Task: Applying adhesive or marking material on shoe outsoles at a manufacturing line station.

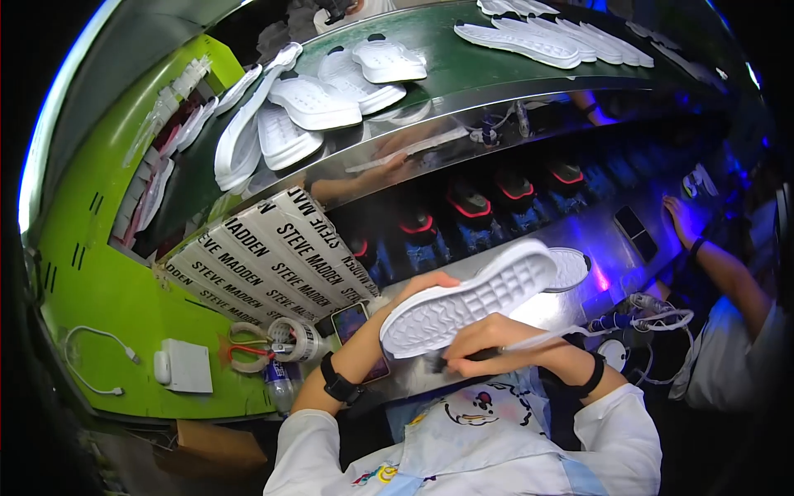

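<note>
Head view: one white moulded sole (pixel 467 306), ribbed and blocky on the face turned to the camera, is off the surface, tilted, above the grey metal bench (pixel 583 231).
Left hand (pixel 423 285): fingers clamped on the white moulded sole at its far edge; the rest of the grip is hidden behind it.
Right hand (pixel 488 341): fingers drawn together at the near edge of the sole, apparently on a small dark blurred tool (pixel 435 360). A thin pale tube (pixel 556 335) crosses by the wrist. Contact between tool and sole: cannot tell.
Sole in hand: judged partway through handling; both hands are on or beside it, not yet set down. No finished mark can be made out on the pale surface.
Second white sole (pixel 571 269): lies on the metal bench, partly covered by the held one's tip. Worked or unworked: cannot tell.
Soles on dark green raised surface (pixel 442 62): a loose left cluster (pixel 314 103) and an overlapping right row (pixel 529 45), no hand on either. Whether waiting or done: not shown.
Dark shoe-shaped pieces with red edges (pixel 471 205): lined up under the ledge, untouched.
Co-worker's hand (pixel 680 221): far right, well apart from the held sole.
</note>
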Action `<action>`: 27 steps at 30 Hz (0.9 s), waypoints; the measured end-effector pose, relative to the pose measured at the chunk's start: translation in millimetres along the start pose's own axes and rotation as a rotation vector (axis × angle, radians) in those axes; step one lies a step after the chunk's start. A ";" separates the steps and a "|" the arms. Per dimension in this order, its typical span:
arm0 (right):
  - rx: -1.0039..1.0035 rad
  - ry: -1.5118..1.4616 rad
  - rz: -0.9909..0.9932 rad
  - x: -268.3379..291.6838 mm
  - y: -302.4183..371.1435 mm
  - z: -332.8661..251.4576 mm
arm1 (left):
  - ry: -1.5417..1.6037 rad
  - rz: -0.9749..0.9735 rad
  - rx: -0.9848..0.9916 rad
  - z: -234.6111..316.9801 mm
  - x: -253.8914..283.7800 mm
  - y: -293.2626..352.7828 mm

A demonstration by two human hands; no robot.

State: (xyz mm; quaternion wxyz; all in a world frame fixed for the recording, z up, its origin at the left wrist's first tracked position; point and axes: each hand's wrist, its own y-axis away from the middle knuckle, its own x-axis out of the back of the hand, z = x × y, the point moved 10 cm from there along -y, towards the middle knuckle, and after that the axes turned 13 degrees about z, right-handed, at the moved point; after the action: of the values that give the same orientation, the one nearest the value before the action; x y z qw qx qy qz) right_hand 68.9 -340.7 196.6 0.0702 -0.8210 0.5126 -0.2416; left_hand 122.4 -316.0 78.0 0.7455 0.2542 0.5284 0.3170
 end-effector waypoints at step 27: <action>-0.240 0.060 0.393 85.8 56.9 39.5 | -0.921 0.248 -0.532 44.1 4.1 96.4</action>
State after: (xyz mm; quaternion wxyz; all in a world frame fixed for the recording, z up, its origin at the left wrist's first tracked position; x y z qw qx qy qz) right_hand 72.1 -447.5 169.3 0.0022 -0.7002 0.6896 -0.1849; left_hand 145.5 -250.3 157.9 0.8953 0.2299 0.0147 0.3812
